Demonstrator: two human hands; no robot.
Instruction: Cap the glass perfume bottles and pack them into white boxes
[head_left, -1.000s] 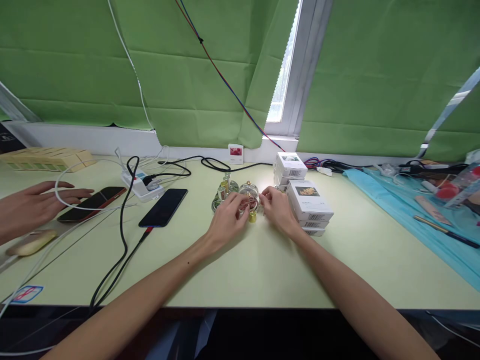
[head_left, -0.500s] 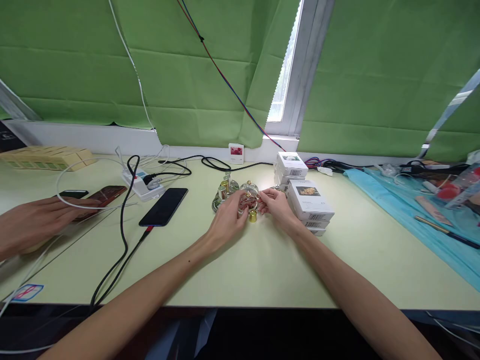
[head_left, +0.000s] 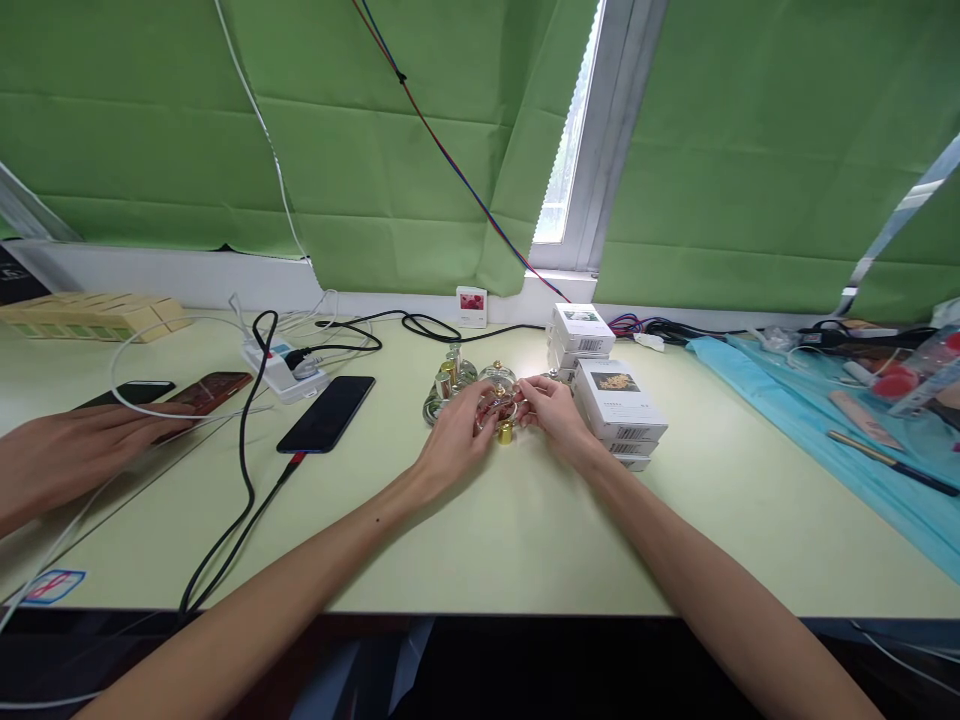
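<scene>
My left hand [head_left: 451,440] curls its fingers around a small clear glass bottle [head_left: 498,402] with a gold neck, low over the table. From the other side my right hand [head_left: 553,408] has thumb and forefinger pinched together close to the bottle's neck; what is between them is too small to make out. A gold cap [head_left: 505,434] sits on the table just in front of the bottle. More glass bottles with gold necks [head_left: 448,376] stand behind my left hand, and another round glass bottle [head_left: 498,374] is just behind the held one.
Stacked white boxes [head_left: 621,398] stand right of my right hand. A black phone [head_left: 327,414] and a power strip [head_left: 281,368] with cables lie to the left. Another person's hand [head_left: 75,450] touches a reddish phone [head_left: 206,393]. Blue sheeting [head_left: 825,440] with clutter covers the right side.
My hands stay around the bottle with only slight finger movement. The other person's hand at the left has shifted slightly.
</scene>
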